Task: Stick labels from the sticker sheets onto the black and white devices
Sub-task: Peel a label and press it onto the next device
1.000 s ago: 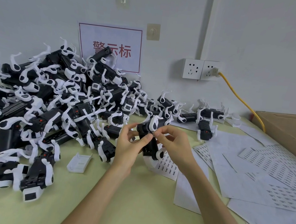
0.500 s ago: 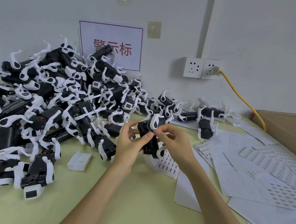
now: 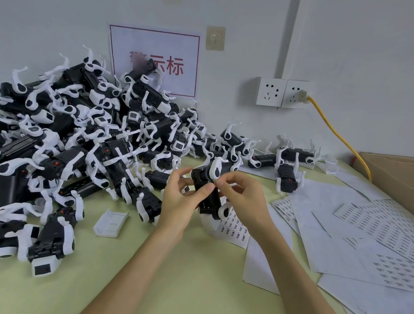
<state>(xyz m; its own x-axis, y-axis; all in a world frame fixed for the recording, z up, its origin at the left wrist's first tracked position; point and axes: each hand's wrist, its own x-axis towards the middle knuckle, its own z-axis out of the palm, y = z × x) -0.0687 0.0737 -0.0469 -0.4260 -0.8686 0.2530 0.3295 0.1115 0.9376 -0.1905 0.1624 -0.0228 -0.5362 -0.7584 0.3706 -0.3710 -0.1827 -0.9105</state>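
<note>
My left hand (image 3: 183, 203) grips a black and white device (image 3: 209, 185) held up above the yellow-green table (image 3: 162, 280), thumb laid on its front. My right hand (image 3: 243, 201) pinches a tiny label between thumb and forefinger against the device's right side. A sticker sheet (image 3: 234, 226) with rows of small labels lies right beneath the device. More sticker sheets (image 3: 385, 226) spread over the table at the right. A big pile of black and white devices (image 3: 62, 141) fills the left and back of the table.
A small white plastic part (image 3: 110, 223) lies loose on the table left of my forearm. An open cardboard box (image 3: 408, 178) stands at the far right. A yellow cable (image 3: 340, 137) runs from the wall socket (image 3: 283, 93) down behind the box.
Both hands and the held device stay nearly in place. My right finger and thumb have closed in slightly on the device's side.
</note>
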